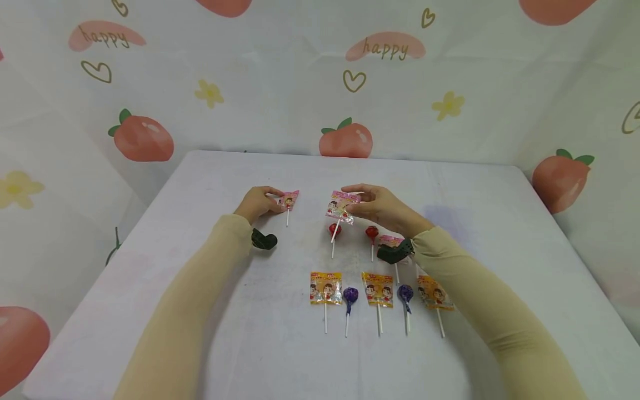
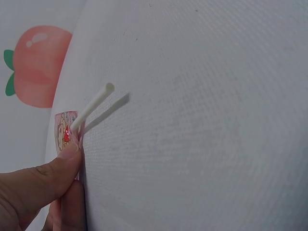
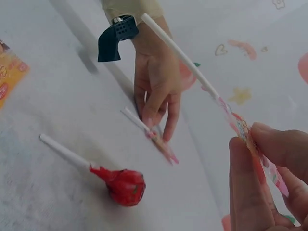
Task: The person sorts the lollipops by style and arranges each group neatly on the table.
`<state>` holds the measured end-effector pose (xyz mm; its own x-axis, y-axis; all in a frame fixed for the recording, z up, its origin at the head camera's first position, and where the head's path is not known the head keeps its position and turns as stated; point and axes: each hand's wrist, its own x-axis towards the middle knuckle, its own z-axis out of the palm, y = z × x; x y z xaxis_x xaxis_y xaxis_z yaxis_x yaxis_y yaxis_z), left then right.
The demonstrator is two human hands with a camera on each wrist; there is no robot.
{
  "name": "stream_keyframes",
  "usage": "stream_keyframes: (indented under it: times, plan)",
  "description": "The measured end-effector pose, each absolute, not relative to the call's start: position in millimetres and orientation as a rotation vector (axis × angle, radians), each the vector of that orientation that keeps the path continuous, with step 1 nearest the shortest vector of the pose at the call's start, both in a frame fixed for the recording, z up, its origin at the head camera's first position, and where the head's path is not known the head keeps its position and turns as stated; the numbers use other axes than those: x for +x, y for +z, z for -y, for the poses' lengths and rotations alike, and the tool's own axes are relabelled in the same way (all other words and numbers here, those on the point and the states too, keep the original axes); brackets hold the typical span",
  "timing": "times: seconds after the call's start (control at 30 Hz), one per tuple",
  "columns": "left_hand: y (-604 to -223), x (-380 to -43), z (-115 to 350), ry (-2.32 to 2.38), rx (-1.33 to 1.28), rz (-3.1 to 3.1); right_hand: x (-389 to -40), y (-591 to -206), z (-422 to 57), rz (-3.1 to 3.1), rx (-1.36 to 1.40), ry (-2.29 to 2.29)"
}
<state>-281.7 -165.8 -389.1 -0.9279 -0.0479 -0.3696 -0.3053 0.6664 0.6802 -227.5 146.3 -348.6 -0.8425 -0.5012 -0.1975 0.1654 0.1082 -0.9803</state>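
The left hand point(image 1: 257, 203) is toward the far edge of the tabletop point(image 1: 280, 333), left of the middle, its thumb and fingers clamped on the wrapper of a pink lollipop point(image 1: 288, 200); the wrapper sits between thumb and fingers, its white stick free of them; whether it touches the tabletop I cannot tell. The right hand point(image 1: 382, 210) pinches another pink lollipop point(image 1: 334, 208) by its wrapper, thumb on 1 side and fingers on the other, held above the tabletop with the stick clear of the fingers; beneath and beside it lie 2 red lollipops point(image 1: 371, 232); a third pink lollipop point(image 1: 390, 241) is partly hidden by the right wrist's camera point(image 1: 395, 253); closer to the near edge, 3 orange lollipops point(image 1: 325, 288) alternate with 2 purple lollipops point(image 1: 351, 295).
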Motion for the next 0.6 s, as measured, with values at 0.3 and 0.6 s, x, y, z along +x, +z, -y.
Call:
stream_keyframes:
  times: [0.3, 0.6]
  plan:
    - [-388.4, -280.4, 165.7, 1.13, -0.291, -2.552, -246.0, -340.4, -116.6, -1.96, -0.267, -1.829]
    - [-388.3, -280.9, 165.4, 1.13, -0.286, -2.555, -264.7, -340.5, -89.9, -1.933, -0.166, -1.959]
